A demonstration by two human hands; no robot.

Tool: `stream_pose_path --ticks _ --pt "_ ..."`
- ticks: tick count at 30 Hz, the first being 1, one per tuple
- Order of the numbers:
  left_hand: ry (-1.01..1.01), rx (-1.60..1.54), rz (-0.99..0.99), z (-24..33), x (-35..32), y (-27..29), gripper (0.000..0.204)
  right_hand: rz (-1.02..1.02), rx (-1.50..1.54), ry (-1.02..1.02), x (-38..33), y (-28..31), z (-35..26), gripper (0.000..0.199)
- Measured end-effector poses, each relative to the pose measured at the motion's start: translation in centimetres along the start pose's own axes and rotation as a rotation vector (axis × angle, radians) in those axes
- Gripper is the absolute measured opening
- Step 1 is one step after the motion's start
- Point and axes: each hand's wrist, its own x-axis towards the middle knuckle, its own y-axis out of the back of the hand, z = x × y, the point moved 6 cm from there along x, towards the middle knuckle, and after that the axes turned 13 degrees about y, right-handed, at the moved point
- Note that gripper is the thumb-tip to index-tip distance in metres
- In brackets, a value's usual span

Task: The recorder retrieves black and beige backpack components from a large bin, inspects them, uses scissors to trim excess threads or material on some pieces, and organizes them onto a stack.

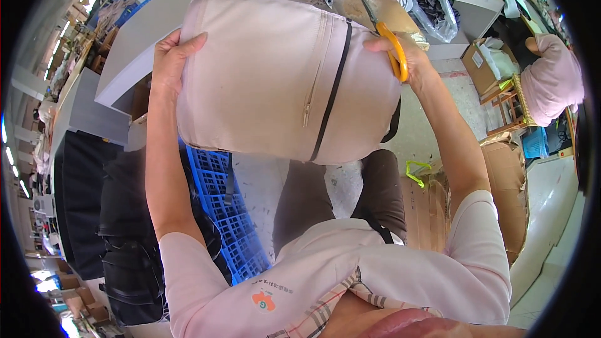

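A pale pinkish-beige bag, likely a backpack (256, 81), is held up in front of me above my knees. A zipper with a dangling pull (307, 112) and a black trim strip (335, 87) cross its right half. My left hand (170, 62) grips the bag's left end, thumb on the front face and fingers hidden behind. My right hand (413, 59) is at the right end with scissors (394, 50), their orange-yellow handles around the fingers and blades pointing up and away. The right thumb presses the bag's edge; the bag's back is hidden.
A blue plastic grid crate (228, 213) and stacked black bags (128, 238) stand at my left. Flattened cardboard (426, 209) lies to the right, near a green hook-like piece (417, 174). Grey tables (138, 40) stand ahead; a co-worker (551, 81) sits at far right beside a carton (482, 66).
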Motion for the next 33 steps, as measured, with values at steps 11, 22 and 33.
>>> stream_pose_path --ticks 11,22,33 --pt "0.004 0.041 0.004 -0.4 3.5 -0.8 0.020 0.044 0.015 -0.119 1.9 1.4 1.9 0.022" --pt "-0.018 0.059 -0.035 -2.0 4.5 -2.8 0.026 0.090 0.025 0.115 0.0 3.1 1.9 0.027" --pt "-0.037 0.220 -0.181 -4.8 0.2 -5.5 0.027 0.177 -0.076 -0.062 -9.9 4.8 6.1 0.032"
